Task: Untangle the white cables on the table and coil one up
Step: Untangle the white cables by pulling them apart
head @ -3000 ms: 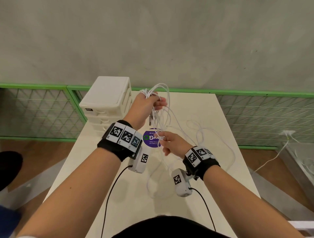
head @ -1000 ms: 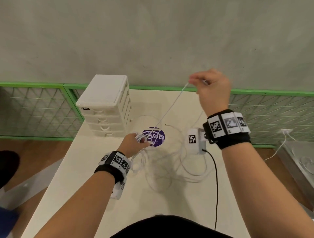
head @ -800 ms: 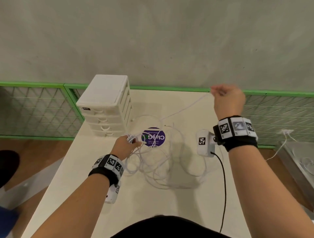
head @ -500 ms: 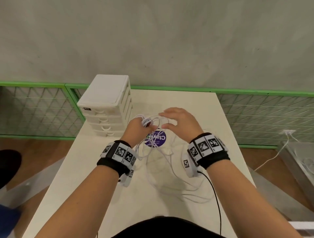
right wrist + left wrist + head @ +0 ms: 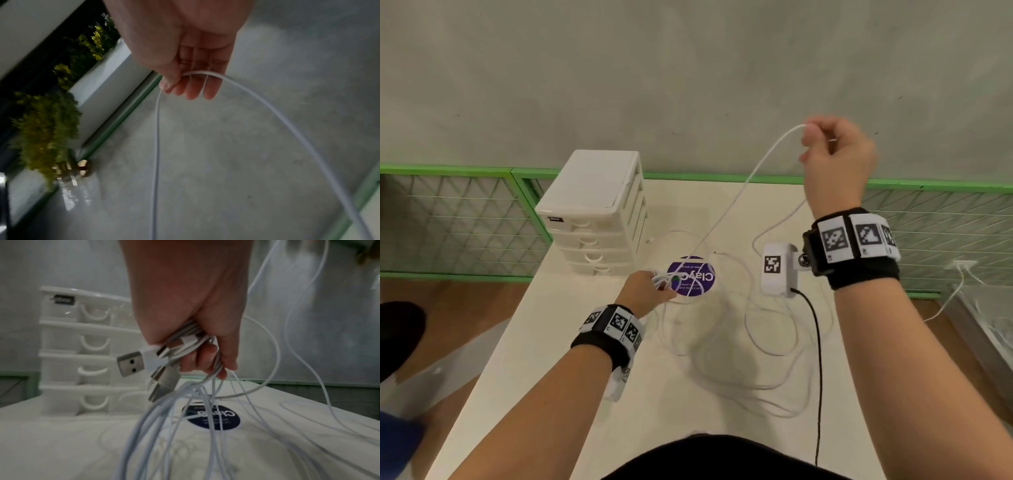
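Note:
Tangled white cables lie in loose loops on the white table. My left hand hovers low over the table beside the purple sticker and grips a bundle of cable ends; several USB plugs stick out of the fist. My right hand is raised high at the right and pinches one cable strand between thumb and fingers. That strand runs taut down to the left hand; its other side hangs in a curve toward the table.
A white stack of small drawers stands at the table's back left. A round purple sticker lies mid-table. A green-framed mesh fence runs behind, under a grey wall. A black wire hangs from my right wrist camera.
Half a second ago both hands met over the bundle. Since then my right hand has risen up and to the right, drawing one strand out; my left hand has dropped toward the table.

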Available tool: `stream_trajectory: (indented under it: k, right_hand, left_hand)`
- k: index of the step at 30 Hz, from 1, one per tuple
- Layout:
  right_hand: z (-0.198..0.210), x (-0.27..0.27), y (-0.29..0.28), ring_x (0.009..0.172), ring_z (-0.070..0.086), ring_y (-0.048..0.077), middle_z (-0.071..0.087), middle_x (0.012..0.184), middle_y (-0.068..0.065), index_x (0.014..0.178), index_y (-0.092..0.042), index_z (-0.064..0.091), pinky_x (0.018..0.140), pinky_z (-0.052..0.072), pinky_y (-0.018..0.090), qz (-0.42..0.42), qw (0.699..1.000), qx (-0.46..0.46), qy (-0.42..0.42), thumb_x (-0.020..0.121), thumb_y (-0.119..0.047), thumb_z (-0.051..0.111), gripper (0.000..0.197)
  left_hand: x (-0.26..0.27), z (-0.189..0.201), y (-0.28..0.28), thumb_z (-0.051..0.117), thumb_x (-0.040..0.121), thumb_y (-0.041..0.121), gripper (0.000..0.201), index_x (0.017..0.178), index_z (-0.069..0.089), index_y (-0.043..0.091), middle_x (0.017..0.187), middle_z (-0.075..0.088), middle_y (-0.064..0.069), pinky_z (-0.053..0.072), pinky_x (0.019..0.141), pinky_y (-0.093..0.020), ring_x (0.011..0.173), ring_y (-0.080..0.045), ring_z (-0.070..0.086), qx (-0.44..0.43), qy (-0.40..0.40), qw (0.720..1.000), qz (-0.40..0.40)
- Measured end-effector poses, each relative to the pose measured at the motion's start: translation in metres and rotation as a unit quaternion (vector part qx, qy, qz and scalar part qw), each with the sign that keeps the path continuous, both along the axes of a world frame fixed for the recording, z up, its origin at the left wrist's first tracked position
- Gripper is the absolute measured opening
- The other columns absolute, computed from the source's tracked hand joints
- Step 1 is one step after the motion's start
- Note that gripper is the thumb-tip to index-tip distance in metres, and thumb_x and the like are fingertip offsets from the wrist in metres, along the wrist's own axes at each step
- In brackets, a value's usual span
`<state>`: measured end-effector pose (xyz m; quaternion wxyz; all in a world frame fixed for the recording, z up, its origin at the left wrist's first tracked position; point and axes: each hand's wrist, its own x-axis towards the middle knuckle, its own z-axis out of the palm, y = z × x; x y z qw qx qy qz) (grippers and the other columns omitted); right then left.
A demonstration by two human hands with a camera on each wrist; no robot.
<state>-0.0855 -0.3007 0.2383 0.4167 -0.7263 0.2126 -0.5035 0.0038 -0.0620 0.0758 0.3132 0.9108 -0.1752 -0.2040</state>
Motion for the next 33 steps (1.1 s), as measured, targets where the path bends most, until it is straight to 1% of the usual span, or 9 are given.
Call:
stream_trajectory:
  k: [4,6,8,10,13,23,26,30,33]
  right_hand:
    - [-0.042,-0.006,-0.022,0.108,0.059,0.027,0.065,0.114,0.009,0.116,-0.012,0.063,0.092,0.045,0.035,-0.083,0.955,-0.021,0.284,0.094,-0.021,0.052,0.026]
    - [-0.061,-0.008,-0.01,0.126,0.044,0.029,0.052,0.135,0.014,0.131,-0.008,0.053,0.105,0.032,0.035,-0.044,0.941,-0.106,0.32,0.095,-0.019,0.051,0.038]
    - [-0.072,-0.004,0.013,0.131,0.039,0.027,0.048,0.14,0.012,0.133,-0.011,0.051,0.11,0.023,0.031,0.087,0.943,-0.201,0.251,0.093,-0.025,0.055,0.043]
    - [-0.08,0.002,0.036,0.132,0.038,0.022,0.048,0.141,0.005,0.132,-0.02,0.053,0.112,0.021,0.032,0.222,0.892,-0.254,0.301,0.088,-0.036,0.061,0.047]
    - [-0.087,0.009,0.054,0.116,0.054,0.022,0.064,0.122,0.002,0.123,-0.025,0.062,0.098,0.037,0.032,0.242,0.83,-0.308,0.398,0.09,-0.037,0.057,0.035]
    - [-0.036,0.002,0.038,0.078,0.065,0.014,0.073,0.093,-0.004,0.094,-0.018,0.075,0.075,0.049,0.028,0.081,0.972,-0.191,0.111,0.088,-0.025,0.055,0.022]
    - [-0.021,-0.002,0.018,0.068,0.055,-0.005,0.066,0.083,-0.01,0.095,-0.014,0.073,0.073,0.045,0.018,0.045,0.994,-0.1,0.014,0.088,-0.019,0.059,0.017]
    - [-0.025,-0.007,0.009,0.071,0.055,-0.003,0.064,0.08,-0.006,0.096,-0.013,0.072,0.072,0.043,0.015,0.004,0.998,-0.059,-0.013,0.089,-0.02,0.057,0.018]
    - [-0.037,-0.008,0.005,0.094,0.058,0.015,0.067,0.104,0.003,0.109,-0.015,0.068,0.082,0.042,0.026,-0.052,0.983,-0.089,0.15,0.093,-0.021,0.052,0.023]
  left_hand:
    - [0.004,0.009,0.004,0.075,0.081,0.027,0.03,0.08,0.055,0.004,0.072,0.056,-0.007,0.034,0.063,-0.028,0.077,-0.025,0.054,-0.004,0.005,0.999,0.032]
    - [0.007,0.019,-0.002,0.075,0.081,0.027,0.03,0.078,0.054,0.007,0.071,0.054,-0.004,0.035,0.06,-0.027,0.075,-0.023,0.052,-0.01,0.0,1.0,0.029]
    - [0.008,0.032,-0.012,0.075,0.081,0.026,0.028,0.077,0.054,0.008,0.075,0.056,-0.006,0.036,0.061,-0.029,0.075,-0.023,0.053,-0.015,-0.02,1.0,0.009]
    - [0.007,0.045,-0.024,0.074,0.082,0.024,0.027,0.077,0.053,0.009,0.076,0.057,-0.007,0.036,0.061,-0.028,0.075,-0.023,0.054,-0.02,-0.038,0.999,-0.024]
    - [0.004,0.064,-0.038,0.073,0.083,0.024,0.028,0.08,0.051,0.009,0.071,0.052,-0.001,0.034,0.054,-0.026,0.07,-0.02,0.05,-0.016,-0.069,0.996,-0.058]
    - [0.01,0.045,-0.027,0.077,0.078,0.028,0.033,0.076,0.05,0.009,0.072,0.05,-0.003,0.035,0.057,-0.028,0.071,-0.021,0.049,-0.021,-0.035,0.999,-0.022]
    - [0.011,0.033,-0.015,0.074,0.078,0.023,0.028,0.074,0.05,0.009,0.067,0.05,-0.002,0.034,0.053,-0.025,0.065,-0.02,0.047,-0.011,-0.017,1.0,-0.018]
    - [0.013,0.032,-0.014,0.071,0.079,0.018,0.029,0.065,0.046,0.013,0.063,0.048,-0.001,0.032,0.051,-0.025,0.059,-0.018,0.044,-0.022,-0.024,0.999,-0.008]
    - [0.014,0.041,-0.018,0.075,0.08,0.018,0.033,0.062,0.048,0.013,0.058,0.048,0.001,0.031,0.044,-0.018,0.053,-0.015,0.045,-0.055,-0.009,0.998,-0.003]
